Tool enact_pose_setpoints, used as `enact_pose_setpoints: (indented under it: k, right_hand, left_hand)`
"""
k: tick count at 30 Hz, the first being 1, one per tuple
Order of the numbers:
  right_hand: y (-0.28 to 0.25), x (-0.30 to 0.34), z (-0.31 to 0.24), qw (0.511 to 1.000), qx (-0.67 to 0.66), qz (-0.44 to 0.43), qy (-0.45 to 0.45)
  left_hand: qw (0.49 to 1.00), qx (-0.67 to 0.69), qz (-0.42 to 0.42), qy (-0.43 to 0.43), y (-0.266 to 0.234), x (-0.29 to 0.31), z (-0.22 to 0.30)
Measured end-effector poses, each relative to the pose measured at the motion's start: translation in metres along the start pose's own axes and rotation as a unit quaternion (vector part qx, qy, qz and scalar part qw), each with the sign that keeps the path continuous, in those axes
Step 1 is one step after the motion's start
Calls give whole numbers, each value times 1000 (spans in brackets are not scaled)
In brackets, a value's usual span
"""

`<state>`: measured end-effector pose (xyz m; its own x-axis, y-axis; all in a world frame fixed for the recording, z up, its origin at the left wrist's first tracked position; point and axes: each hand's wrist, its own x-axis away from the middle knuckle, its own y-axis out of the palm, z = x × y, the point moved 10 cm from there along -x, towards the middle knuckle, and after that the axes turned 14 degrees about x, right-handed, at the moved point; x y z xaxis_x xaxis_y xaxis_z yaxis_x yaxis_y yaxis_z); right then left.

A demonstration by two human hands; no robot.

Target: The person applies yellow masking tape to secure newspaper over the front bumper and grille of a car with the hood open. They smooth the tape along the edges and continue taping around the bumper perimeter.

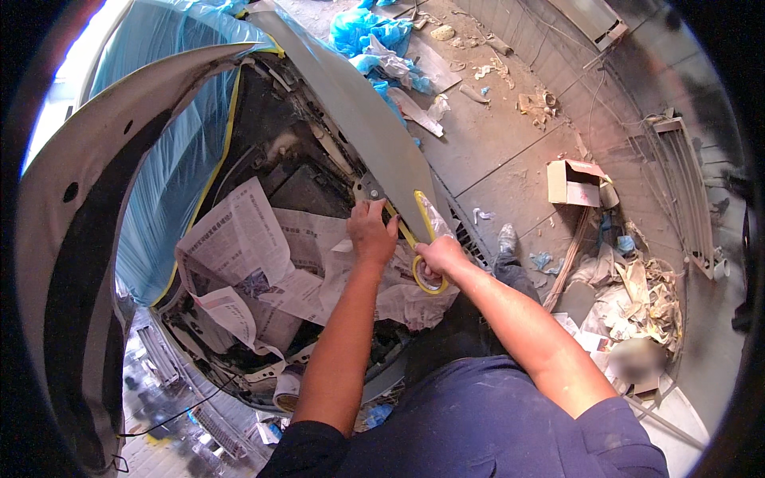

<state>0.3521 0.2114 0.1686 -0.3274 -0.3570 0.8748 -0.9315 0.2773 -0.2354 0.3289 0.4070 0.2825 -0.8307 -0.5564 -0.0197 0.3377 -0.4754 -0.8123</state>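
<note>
Littered floor (510, 151) — tape roll (428, 272) half-hidden

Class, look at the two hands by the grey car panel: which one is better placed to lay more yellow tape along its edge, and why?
Probably the right hand: it holds the yellow tape roll, strip running up the grey panel edge. The left hand presses the tape end there.

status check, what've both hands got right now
Right hand grips yellow tape roll, strip running up the grey panel edge. Left hand presses newspaper at that edge. Nothing blocking.

Grey panel (374, 119) and newspaper (263, 255) crowd the hands.
</note>
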Motion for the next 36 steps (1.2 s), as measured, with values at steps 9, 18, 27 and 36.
enact_pose_setpoints:
  k: [9,18,27,36]
  right_hand:
    - [3,23,-6,997,-74,-27,-13]
    - [23,44,24,974,-213,-83,12]
    - [39,15,42,968,-211,-120,61]
    - [34,8,30,974,-194,-104,52]
  left_hand:
    - [999,-1,-19,31,2,5,1]
    - [999,-5,-19,36,4,5,1]
    - [998,-32,-45,25,8,12,-1]
    - [996,-73,-49,14,19,22,-1]
